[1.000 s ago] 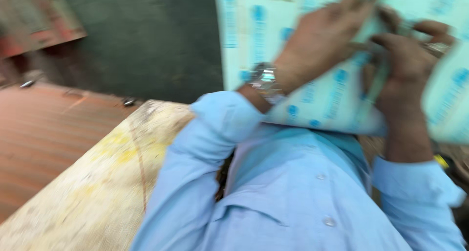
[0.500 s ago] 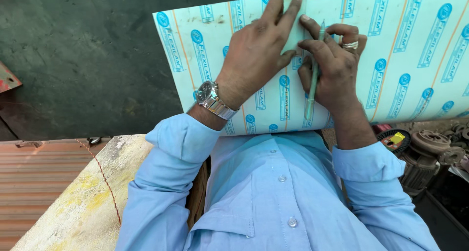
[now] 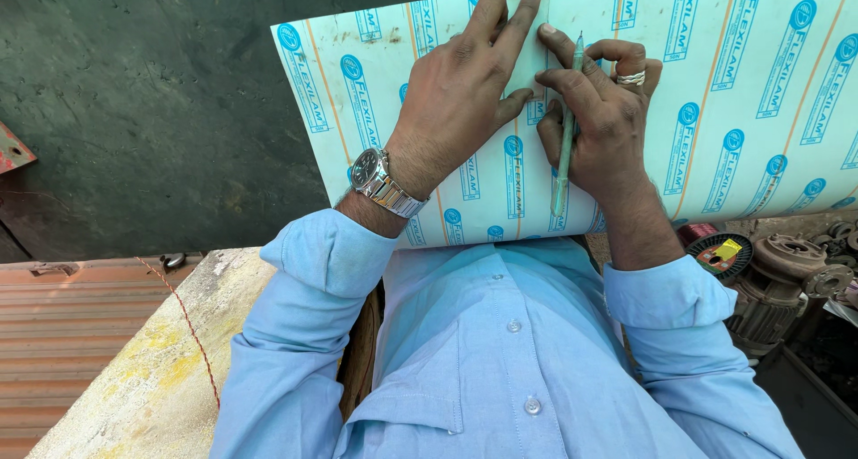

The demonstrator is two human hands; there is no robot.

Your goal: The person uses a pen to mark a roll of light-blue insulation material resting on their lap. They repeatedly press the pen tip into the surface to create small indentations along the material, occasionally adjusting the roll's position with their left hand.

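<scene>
Left hand (image 3: pixel 460 84) flat, fingers spread, pressing the printed laminate sheet (image 3: pixel 715 110); right hand (image 3: pixel 599 119) just beside it, grip closed on a green pen (image 3: pixel 566 128), tip on the sheet.

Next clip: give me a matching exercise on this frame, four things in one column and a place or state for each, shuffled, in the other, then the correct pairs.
Things:
1. left hand
2. right hand
3. wristwatch
4. ring

Places or states:
A. grips a green pen, tip against the sheet
B. on a finger of the right hand
C. pressed flat on the pale printed sheet, fingers spread
D. on the left wrist, above the blue shirt cuff

Pairs: 1-C, 2-A, 3-D, 4-B
</scene>
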